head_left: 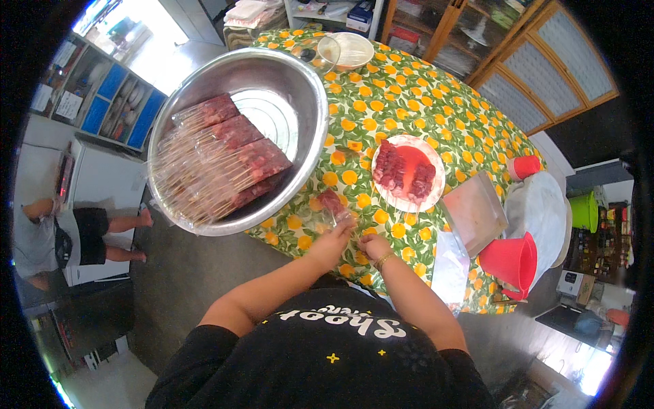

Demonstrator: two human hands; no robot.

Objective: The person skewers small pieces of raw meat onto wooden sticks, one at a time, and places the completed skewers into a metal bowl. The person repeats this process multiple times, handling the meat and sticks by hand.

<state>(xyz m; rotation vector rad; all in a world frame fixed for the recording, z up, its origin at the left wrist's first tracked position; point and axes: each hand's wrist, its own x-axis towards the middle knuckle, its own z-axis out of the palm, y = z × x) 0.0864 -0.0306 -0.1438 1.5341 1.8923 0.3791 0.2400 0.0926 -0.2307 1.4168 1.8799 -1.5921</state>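
Observation:
My left hand (332,244) is closed on the near end of a small clear plastic bag of meat skewers (331,202), which lies at the table's near edge. Just to the right, my right hand (374,246) has its fingers pinched together; what they hold, if anything, is too small to make out. Ahead on the right, a white plate (438,173) carries two groups of raw red meat skewers (390,165) in red liquid. A large steel basin (312,102) at the left holds several bagged bundles of skewers (235,131), sticks pointing toward the lower left.
The table has an orange-patterned cloth (388,88). At right stand a rectangular tray (477,215), clear plastic bags (449,262), a red bucket (507,262) and a red cup (524,167). A white bowl (355,51) sits at the back. Another person (88,235) is at far left.

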